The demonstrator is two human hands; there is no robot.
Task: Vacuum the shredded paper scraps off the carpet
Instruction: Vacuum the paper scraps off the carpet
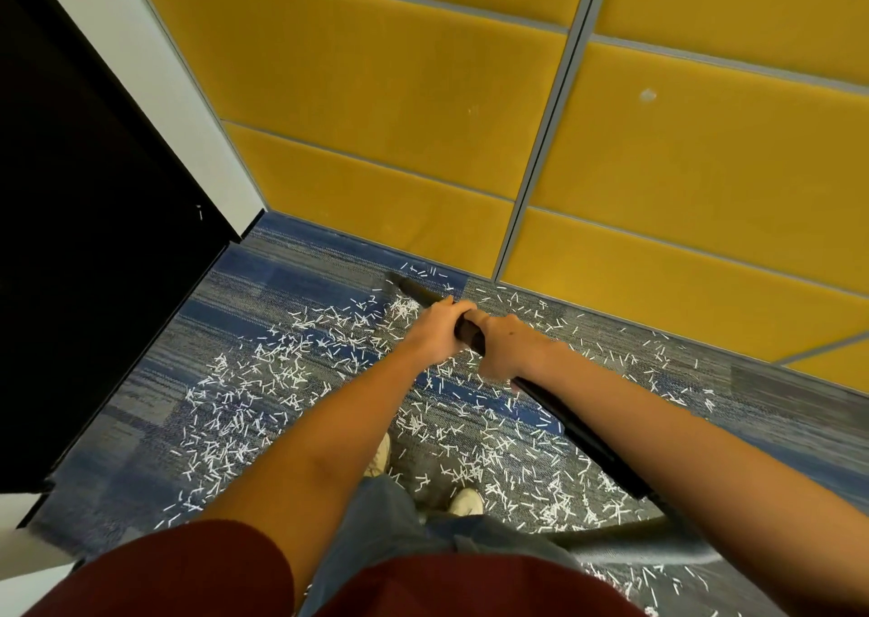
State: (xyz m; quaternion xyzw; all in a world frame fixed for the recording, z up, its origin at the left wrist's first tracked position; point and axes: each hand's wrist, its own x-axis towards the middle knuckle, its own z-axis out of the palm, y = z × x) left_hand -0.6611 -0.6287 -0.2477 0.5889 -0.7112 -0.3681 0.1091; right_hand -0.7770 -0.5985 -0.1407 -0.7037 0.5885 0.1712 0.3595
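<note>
Yellow wall panels point(423, 99) fill the top and right of the frame. A black panel point(84, 240) runs down the left edge.

Carpet point(282, 259), blue-grey and low-pile, spans the middle band and the lower frame. It looks firm enough for a nozzle to slide on.

Vacuum wand point(588, 433) is a black rigid tube running diagonally from lower right to frame centre. Its nozzle point(399, 282) is down on the carpet close to the wall base. Grey hose point(635, 541) trails off at lower right. My read: the wand is stiff and fairly light but acts as a long lever, and the soft hose will drag and tug.

Left hand point(437, 330) is wrapped round the tube nearer the nozzle, and right hand point(508, 348) is clamped on it just behind. They sit nearly touching, centre frame. Gripping mid-tube looks right, front hand steering and rear hand pushing.

Shoes point(465, 503) at lower centre stand among the litter.

Paper scraps point(244, 409) are short white slivers scattered from centre-left to lower right, densest left of centre, with a few by the wall. Likely feather-light, they may cling to the pile or scatter underfoot. Most of it is not yet picked up.
</note>
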